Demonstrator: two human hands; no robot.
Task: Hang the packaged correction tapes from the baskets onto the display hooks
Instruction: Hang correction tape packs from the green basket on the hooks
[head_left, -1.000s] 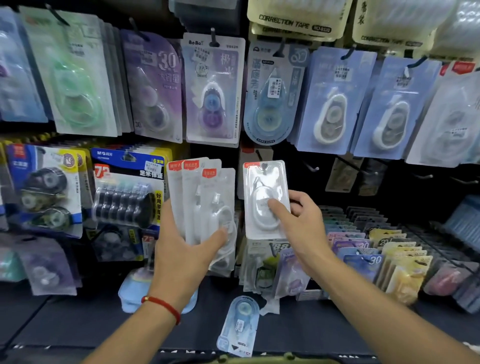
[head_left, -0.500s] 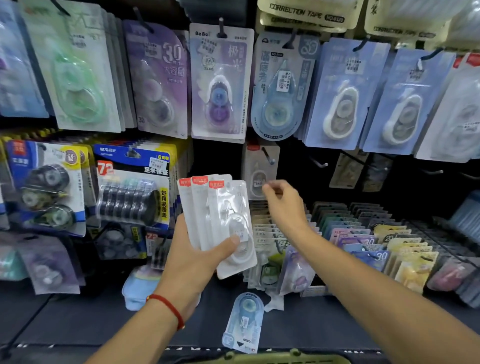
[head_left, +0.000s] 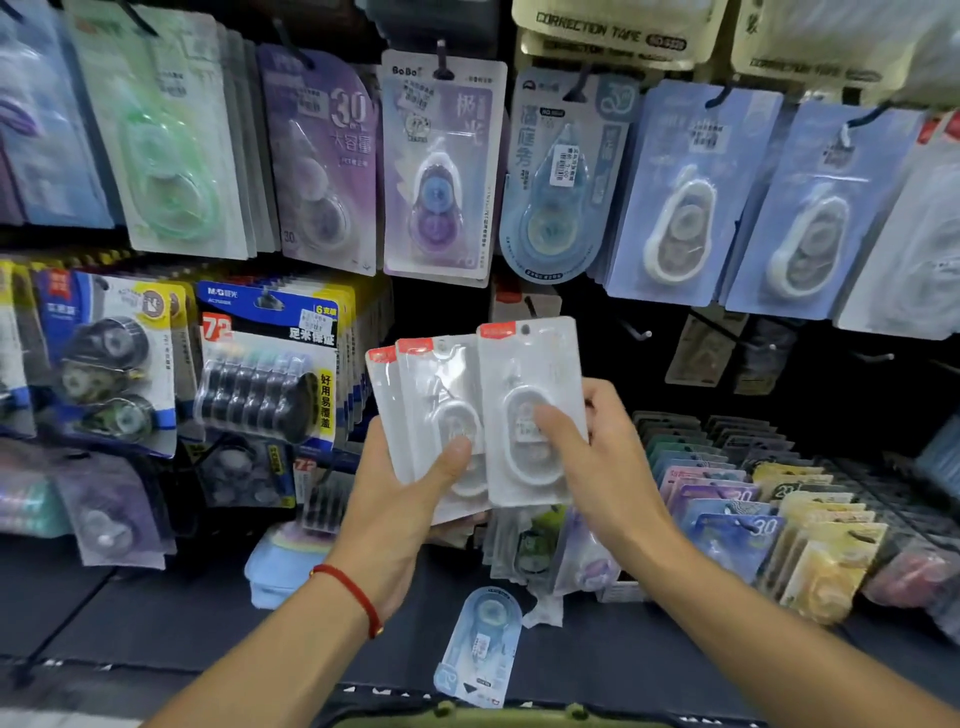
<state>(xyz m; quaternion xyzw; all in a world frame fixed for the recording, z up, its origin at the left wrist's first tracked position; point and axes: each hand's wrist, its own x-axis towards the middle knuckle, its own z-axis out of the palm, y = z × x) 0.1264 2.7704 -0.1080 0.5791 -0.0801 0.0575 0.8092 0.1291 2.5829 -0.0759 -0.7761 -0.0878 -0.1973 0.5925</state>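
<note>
Packs of correction tape crowding the wall on every side, hung in overlapping rows. Top row: purple card (head_left: 324, 156) marked "30", "BoBo" card (head_left: 441, 166), rounded blue card (head_left: 561, 176), two pale blue cards (head_left: 685, 192) side by side. Cream packs (head_left: 613, 36) above reading "CORRECTION TAPE". Lower left: "M&G" multipack (head_left: 270, 369) marked "72", black rolls inside. Bare display hook (head_left: 636, 332) just right of the raised packs, dark panel behind. Lying loose on the shelf below: one blue pack (head_left: 480, 647). Three clear red-tabbed packs in hand. Left hand (head_left: 400, 499), red string at the wrist, thumb clamped over a fan of two packs (head_left: 431, 410). Right hand (head_left: 597, 457), thumb and fingers pinching the third pack (head_left: 530, 410), overlapping the fan.
</note>
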